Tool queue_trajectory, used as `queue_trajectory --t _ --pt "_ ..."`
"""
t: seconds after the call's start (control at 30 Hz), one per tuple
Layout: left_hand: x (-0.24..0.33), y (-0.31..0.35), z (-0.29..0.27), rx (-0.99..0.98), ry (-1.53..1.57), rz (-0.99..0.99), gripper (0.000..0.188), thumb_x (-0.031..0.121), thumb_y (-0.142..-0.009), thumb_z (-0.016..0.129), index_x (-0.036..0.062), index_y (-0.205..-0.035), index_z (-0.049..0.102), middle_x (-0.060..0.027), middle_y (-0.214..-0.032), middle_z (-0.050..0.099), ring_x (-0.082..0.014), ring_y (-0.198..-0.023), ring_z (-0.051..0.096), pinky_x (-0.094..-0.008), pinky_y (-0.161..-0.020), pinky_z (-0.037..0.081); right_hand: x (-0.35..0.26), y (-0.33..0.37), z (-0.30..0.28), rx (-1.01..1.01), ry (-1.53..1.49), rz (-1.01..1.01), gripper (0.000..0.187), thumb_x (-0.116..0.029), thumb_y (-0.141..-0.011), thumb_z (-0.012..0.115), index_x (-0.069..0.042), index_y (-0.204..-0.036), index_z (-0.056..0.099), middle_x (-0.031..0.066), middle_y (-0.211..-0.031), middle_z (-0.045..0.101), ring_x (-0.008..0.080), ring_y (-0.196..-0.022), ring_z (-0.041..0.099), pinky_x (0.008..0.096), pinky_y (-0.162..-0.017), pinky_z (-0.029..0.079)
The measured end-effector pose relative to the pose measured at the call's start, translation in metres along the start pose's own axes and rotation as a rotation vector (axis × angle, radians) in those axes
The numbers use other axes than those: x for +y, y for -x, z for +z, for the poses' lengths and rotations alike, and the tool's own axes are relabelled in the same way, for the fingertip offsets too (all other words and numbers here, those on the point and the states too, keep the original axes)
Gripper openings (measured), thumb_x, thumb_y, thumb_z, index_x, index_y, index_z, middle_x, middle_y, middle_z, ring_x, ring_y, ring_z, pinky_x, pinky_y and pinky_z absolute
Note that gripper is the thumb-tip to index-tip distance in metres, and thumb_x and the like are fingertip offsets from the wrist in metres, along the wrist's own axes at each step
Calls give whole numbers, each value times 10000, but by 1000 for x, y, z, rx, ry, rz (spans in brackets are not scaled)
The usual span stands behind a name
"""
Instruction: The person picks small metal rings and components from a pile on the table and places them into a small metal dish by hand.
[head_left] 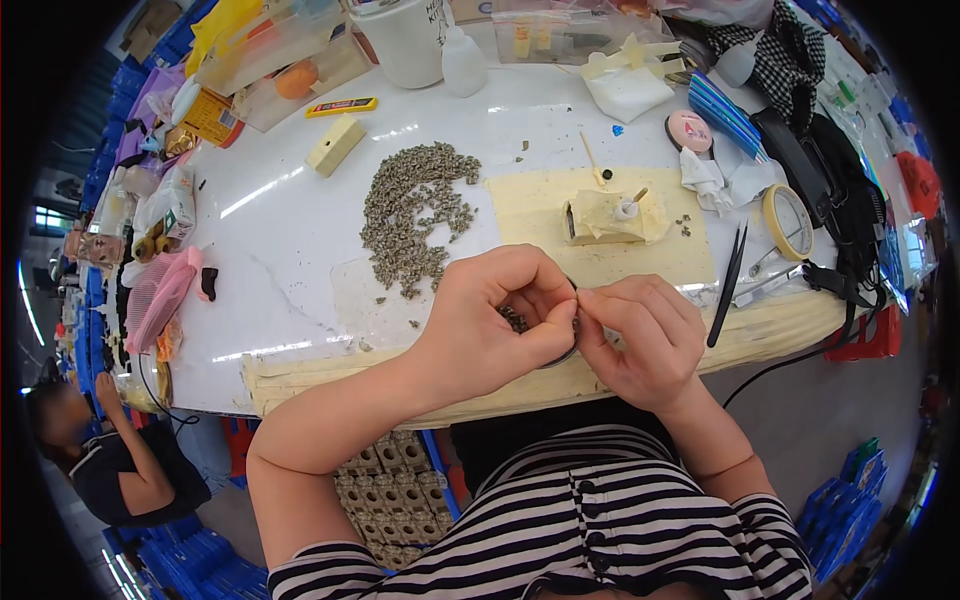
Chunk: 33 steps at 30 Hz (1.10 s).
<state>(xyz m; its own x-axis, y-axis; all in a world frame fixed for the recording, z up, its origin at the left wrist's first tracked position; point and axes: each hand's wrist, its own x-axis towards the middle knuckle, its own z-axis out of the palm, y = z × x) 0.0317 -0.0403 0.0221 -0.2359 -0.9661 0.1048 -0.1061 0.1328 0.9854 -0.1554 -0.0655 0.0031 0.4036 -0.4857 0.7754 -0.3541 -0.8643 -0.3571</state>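
Observation:
My left hand [500, 325] is closed over the near edge of the table, its thumb and forefinger pinched round a dark piece with a curved rim [567, 356]. Small grey metal parts [514, 318] show inside its curled fingers. Against those fingertips, my right hand [645, 335] is closed in a pinch; whatever sits between its fingertips is too small to name. Beyond my left hand spreads a loose pile of small grey metal parts [398, 215]. A tape-covered block [605, 220] with a white nozzle-like tip stands on a yellow sheet [510, 250] beyond my right hand.
Black tweezers [728, 285] and a tape roll [788, 222] lie at the right. A cream block [336, 146], white tub [408, 45] and squeeze bottle [463, 62] stand farther back. Another person [120, 455] is at the left. Yellow tape covers the table's front edge [780, 335].

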Motion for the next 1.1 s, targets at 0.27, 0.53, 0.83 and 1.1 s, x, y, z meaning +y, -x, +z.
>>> queue_trajectory --t 0.27,0.53,0.83,1.1 --pt "2 2 1 7 -87 39 53 -17 -829 691 -4 -863 652 -33 -802 653 -69 -686 622 -210 -622 525 -2 0 -1 8 -11 10 251 87 -660 731 12 -883 646 98 -766 655 241 -638 639 308 -560 521" --pt "2 1 -5 -81 174 -265 78 14 -882 675 -24 -938 637 -19 -833 654 -42 -725 609 -199 -652 523 0 2 -1 -3 -1 -8 256 75 -666 737 7 -896 648 91 -770 649 237 -637 635 308 -556 520" --pt "2 0 0 -12 -227 219 68 3 -874 678 -21 -932 651 -24 -830 657 -63 -734 633 -207 -642 530 0 2 -2 24 6 -2 265 71 -669 740 7 -912 655 89 -769 648 238 -638 635 305 -558 520" --pt "2 3 -1 -46 -3 -49 72 9 -879 681 -26 -935 651 -43 -888 660 -55 -761 627 -203 -677 531 0 2 -2 21 -2 8 258 72 -669 741 13 -905 652 96 -763 646 243 -638 636 309 -560 522"
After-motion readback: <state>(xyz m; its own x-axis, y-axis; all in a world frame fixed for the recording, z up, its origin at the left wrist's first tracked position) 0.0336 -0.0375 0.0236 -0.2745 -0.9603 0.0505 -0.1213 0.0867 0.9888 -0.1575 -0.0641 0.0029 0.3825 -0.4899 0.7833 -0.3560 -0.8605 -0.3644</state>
